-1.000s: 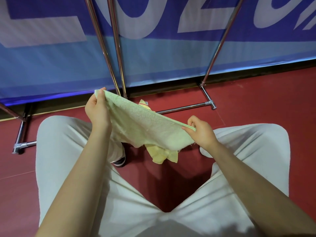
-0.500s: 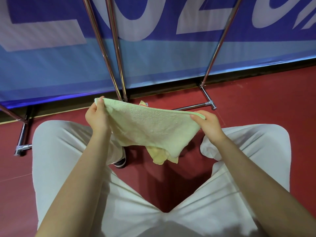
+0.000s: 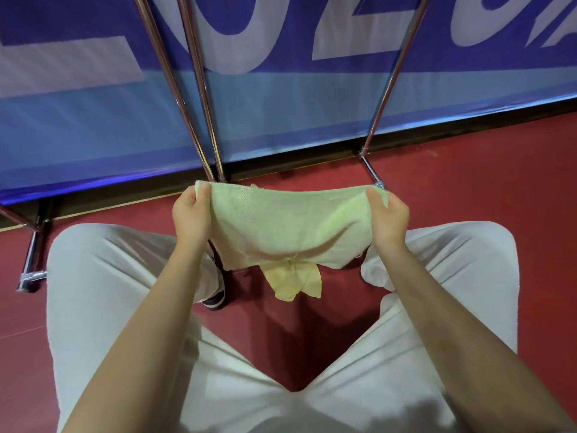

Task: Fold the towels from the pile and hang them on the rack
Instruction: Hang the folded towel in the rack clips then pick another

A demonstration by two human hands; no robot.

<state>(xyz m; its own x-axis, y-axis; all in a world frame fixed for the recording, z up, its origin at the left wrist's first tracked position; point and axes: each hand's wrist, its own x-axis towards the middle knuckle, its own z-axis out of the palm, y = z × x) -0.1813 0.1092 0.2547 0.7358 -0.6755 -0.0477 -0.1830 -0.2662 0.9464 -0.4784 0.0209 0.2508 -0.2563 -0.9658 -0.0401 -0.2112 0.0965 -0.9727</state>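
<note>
The metal rack [image 3: 199, 98] stands behind, before a blue banner [image 3: 281, 104]. The left hand [image 3: 192, 215] and right hand [image 3: 388, 218] pinch the pale green towel [image 3: 287, 226] by its top corners; it sags between them.

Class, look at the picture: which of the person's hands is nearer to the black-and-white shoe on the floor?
Left. The left hand grips the green towel corner just above the shoe, which peeks out beside the left forearm. The right hand grips the opposite corner, farther away across the towel.
</note>
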